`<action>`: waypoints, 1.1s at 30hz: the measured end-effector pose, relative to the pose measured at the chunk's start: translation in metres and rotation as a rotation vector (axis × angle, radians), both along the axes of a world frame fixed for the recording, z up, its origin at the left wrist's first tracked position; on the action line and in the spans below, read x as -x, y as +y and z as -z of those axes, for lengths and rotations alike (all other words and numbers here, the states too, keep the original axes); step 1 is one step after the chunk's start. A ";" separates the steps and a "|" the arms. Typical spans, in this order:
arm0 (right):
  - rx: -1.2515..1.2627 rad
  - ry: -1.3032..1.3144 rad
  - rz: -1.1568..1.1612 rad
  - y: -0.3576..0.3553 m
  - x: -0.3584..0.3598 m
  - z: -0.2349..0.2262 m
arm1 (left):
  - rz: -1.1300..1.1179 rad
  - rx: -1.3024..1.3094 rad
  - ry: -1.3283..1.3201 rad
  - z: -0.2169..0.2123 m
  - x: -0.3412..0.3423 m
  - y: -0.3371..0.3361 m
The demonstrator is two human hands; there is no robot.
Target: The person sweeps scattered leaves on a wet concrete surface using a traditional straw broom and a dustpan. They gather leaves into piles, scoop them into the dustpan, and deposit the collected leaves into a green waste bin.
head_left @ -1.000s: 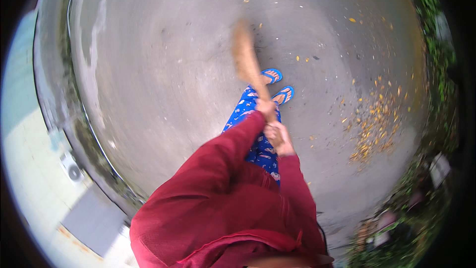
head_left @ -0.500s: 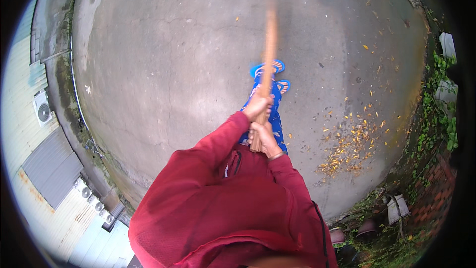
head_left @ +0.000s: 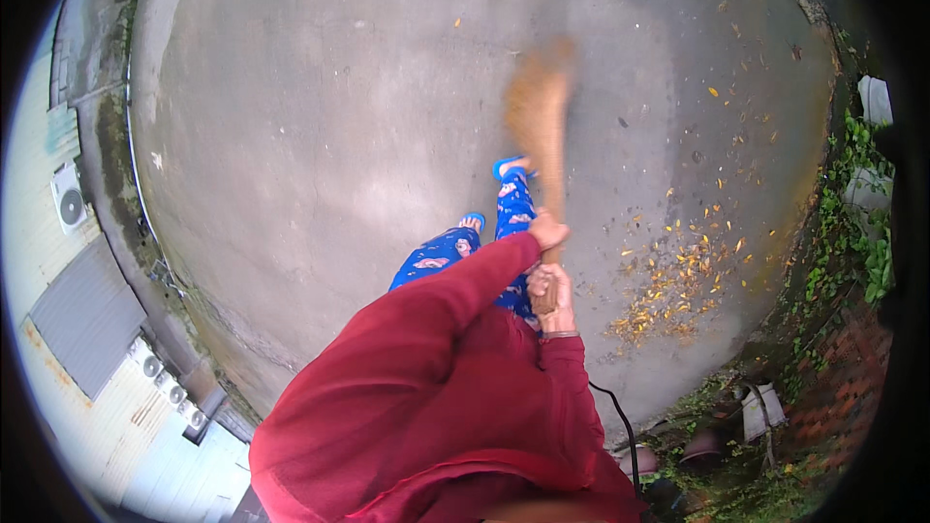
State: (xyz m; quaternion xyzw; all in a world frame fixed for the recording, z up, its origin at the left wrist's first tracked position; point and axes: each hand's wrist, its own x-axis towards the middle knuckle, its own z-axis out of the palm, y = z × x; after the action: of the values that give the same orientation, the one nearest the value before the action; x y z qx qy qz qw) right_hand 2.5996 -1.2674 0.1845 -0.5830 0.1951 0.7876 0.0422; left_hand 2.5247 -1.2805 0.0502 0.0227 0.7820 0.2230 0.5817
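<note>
Both my hands grip a long tan broom (head_left: 551, 150), its bristle end smeared by motion and spread over the concrete ahead of my feet. My left hand (head_left: 548, 231), higher on the handle, is wrapped round it at the end of a stretched red sleeve. Close to the butt end, my right hand (head_left: 554, 292) is closed round the handle too, its fingers curled upward. Below and left of the handle show my blue patterned trousers (head_left: 436, 260) and blue sandals (head_left: 511, 169), one foot ahead of the other.
A scatter of yellow leaves (head_left: 678, 281) lies on the concrete (head_left: 291, 136) to the right. Green plants (head_left: 857, 213) and brickwork (head_left: 838, 383) border the right side. Along the left run a kerb, pale metal roofing (head_left: 87, 315) and several air-conditioner units (head_left: 70, 201).
My hands have shifted right, and the broom's bristle end has come into sight, nearer to me. My feet have changed place, one now further back and left.
</note>
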 end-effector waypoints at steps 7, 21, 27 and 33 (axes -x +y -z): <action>-0.473 -0.099 -0.122 -0.054 0.046 -0.005 | 0.065 -0.343 -0.656 -0.044 0.034 0.010; -0.091 0.760 -0.758 -0.190 0.179 0.044 | -0.993 -0.077 0.054 -0.063 0.209 -0.271; -0.024 0.468 -0.426 -0.078 0.171 0.094 | -0.561 -0.039 0.075 0.006 0.215 -0.125; -0.202 0.249 0.096 0.088 0.096 0.064 | 0.212 0.021 0.068 0.020 0.130 0.123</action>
State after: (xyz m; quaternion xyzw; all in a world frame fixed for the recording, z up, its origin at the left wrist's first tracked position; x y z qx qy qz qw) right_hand 2.5034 -1.1796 0.1203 -0.4637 0.1466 0.8664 0.1137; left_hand 2.3951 -1.1575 0.0299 0.1066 0.7966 0.1514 0.5754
